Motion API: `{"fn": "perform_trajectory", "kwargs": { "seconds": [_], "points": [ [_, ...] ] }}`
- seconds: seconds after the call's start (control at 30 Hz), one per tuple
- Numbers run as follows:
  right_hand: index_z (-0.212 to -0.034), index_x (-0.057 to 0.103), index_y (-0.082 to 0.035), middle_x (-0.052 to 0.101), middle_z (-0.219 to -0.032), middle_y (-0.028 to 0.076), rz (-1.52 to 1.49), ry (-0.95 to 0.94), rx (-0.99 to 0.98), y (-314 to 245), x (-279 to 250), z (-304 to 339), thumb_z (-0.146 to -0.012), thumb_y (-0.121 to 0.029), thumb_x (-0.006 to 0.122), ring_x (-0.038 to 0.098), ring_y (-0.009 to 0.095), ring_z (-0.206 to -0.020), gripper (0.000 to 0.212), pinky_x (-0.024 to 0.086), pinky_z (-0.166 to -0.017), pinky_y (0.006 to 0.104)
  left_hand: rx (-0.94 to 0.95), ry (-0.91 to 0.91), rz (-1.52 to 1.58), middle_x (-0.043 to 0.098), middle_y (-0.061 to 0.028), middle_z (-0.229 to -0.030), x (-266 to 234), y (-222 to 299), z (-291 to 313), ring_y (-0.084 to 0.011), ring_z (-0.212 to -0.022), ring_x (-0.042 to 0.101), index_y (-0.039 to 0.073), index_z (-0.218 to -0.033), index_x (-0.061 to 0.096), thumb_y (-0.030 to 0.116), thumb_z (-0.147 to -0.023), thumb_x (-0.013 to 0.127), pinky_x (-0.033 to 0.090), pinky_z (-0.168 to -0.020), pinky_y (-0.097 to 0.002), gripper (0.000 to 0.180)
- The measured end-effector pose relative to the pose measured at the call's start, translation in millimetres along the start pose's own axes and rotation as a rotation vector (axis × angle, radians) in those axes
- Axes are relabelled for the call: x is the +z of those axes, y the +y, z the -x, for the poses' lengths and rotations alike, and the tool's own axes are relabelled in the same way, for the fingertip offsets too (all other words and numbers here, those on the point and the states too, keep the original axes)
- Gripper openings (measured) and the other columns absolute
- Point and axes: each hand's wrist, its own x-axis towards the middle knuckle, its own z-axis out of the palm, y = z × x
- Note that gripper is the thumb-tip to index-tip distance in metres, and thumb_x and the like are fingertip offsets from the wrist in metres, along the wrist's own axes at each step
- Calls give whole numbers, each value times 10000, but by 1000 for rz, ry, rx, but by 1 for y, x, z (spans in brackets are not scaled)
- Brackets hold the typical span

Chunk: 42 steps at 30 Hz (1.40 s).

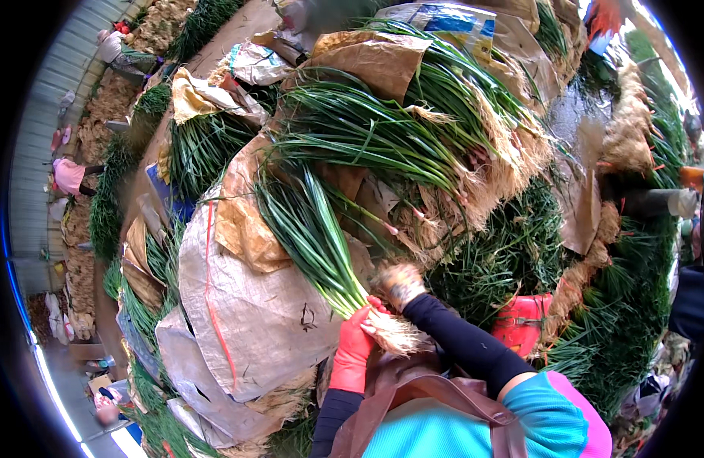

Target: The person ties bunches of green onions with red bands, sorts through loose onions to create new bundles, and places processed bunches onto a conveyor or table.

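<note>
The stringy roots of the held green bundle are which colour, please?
Pale beige roots, clearest in the head view.

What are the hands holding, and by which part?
The left hand grips green onions by pale stems near the roots; the right hand is too blurred to tell.

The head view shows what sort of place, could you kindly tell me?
Probably a produce-handling shed or covered market: heaped green onions, whitish sacking beside them and a pale ribbed wall suggest it.
</note>
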Motion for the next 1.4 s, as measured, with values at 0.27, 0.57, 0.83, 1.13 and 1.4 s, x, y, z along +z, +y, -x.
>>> {"fn": "perform_trajectory", "kwargs": {
  "seconds": [0.27,0.57,0.83,1.13,1.4],
  "points": [
    [-1005,596,-78,643,-875,146,-127,-253,-53,49,-60,-11,-810,-369,557,634,278,-804,353,489,-778,381,-89,-114,212,559,-74,-931,-3,35,26,-208,-857,547,57,-1194,457,190,-794,575,440,-880,-408,437],
    [-750,557,-100,568,-572,87,-105,188,-139,-7,-74,7,-908,-332,415,590,251,-504,315,457,-446,381,210,-326,254,497,-108,-1167,34,37,13,-279,-1123,447,79,-1101,543,136,-783,571,292,-1039,-466,324],
    [-958,629,-57,647,-884,107,-879,-3,50,20,-54,35,-814,-253,566,628,179,-782,251,494,-675,282,97,-277,349,526,-82,-1157,22,25,28,-217,-1030,526,99,-932,518,166,-772,577,322,-1025,-427,184],
    [-956,584,-94,543,-683,-34,-2146,-760,74,-75,-18,-6,-840,-278,613,479,51,-550,219,387,-456,202,183,-301,484,491,-59,-1013,32,12,55,-144,-795,455,109,-932,495,206,-774,602,384,-747,-315,214],
    [-942,603,-68,610,-790,79,-991,101,59,6,-5,-9,-758,-270,655,588,248,-718,278,452,-596,357,252,-288,447,499,-72,-995,19,14,58,-166,-832,452,92,-951,498,191,-780,591,388,-767,-317,218]
  ]
}}
